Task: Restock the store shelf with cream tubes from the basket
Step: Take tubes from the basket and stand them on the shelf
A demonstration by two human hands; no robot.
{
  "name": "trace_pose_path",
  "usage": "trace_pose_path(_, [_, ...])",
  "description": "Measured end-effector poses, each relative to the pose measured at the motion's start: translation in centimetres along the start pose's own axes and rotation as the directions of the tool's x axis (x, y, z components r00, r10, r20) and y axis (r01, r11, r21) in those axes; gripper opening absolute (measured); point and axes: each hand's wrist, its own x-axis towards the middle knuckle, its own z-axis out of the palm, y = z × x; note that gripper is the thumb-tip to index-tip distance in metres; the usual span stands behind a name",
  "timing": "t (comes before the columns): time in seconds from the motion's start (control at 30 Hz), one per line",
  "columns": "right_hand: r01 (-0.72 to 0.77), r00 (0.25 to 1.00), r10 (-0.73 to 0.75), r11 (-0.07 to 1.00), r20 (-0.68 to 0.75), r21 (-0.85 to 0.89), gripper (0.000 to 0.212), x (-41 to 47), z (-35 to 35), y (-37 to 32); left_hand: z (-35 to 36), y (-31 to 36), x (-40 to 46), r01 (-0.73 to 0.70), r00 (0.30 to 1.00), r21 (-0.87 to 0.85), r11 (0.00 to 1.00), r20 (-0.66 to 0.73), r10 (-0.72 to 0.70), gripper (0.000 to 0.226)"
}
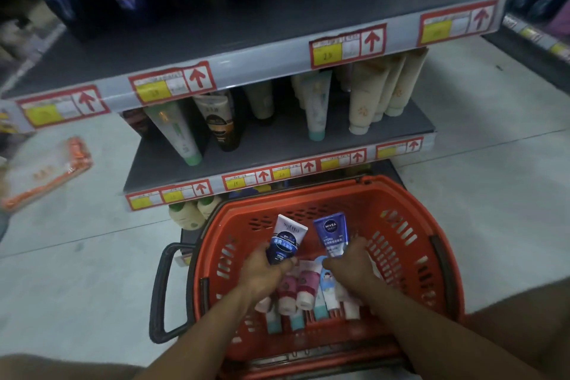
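Observation:
An orange plastic basket (pixel 407 244) sits on the floor in front of the shelf unit. Several cream tubes (pixel 305 290) lie in its bottom, pink, white and teal. Inside the basket my left hand (pixel 262 268) grips a white and dark blue tube (pixel 285 239), held upright. Beside it my right hand (pixel 351 262) grips a blue Nivea Men tube (pixel 331 234), also upright. The grey middle shelf (pixel 277 145) holds standing tubes, with a gap between the black-capped tube (pixel 220 120) and a teal-capped tube (pixel 317 105).
The upper shelf (pixel 216 34) carries dark packs and tubes at its back, with price labels and red arrows along its edge. The basket's black handle (pixel 160 290) hangs to the left. An orange packet (pixel 46 173) lies on the floor at left. Pale bottles (pixel 188 216) stand under the lowest shelf.

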Motion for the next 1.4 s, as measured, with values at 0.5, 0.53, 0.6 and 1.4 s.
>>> trace_pose_path(0.5, [0.367, 0.922, -0.372, 0.928, -0.110, -0.060, 0.041, -7.1, -4.8, -4.4, -4.0, 4.9, -8.2, -0.243, 0.952, -0.021, 0.970, -0.196, 0.235, 0.049])
trace_pose_path(0.53, [0.387, 0.911, -0.394, 0.919, -0.121, -0.075, 0.040, -7.4, -5.0, -4.7, -4.3, 5.2, -8.6, -0.253, 0.947, -0.022, 0.967, -0.210, 0.243, 0.051])
trace_pose_path(0.6, [0.415, 0.896, -0.422, 0.906, -0.136, -0.082, 0.040, -8.2, -5.2, -5.7, -4.9, 5.7, -9.4, -0.278, 0.930, -0.018, 0.960, -0.253, 0.265, 0.049])
trace_pose_path(1.4, [0.685, 0.703, -0.689, 0.723, -0.176, -0.096, 0.062, -13.9, -6.1, -21.5, -15.9, 13.3, -13.0, -0.480, 0.653, -0.006, 0.877, -0.671, 0.353, 0.061])
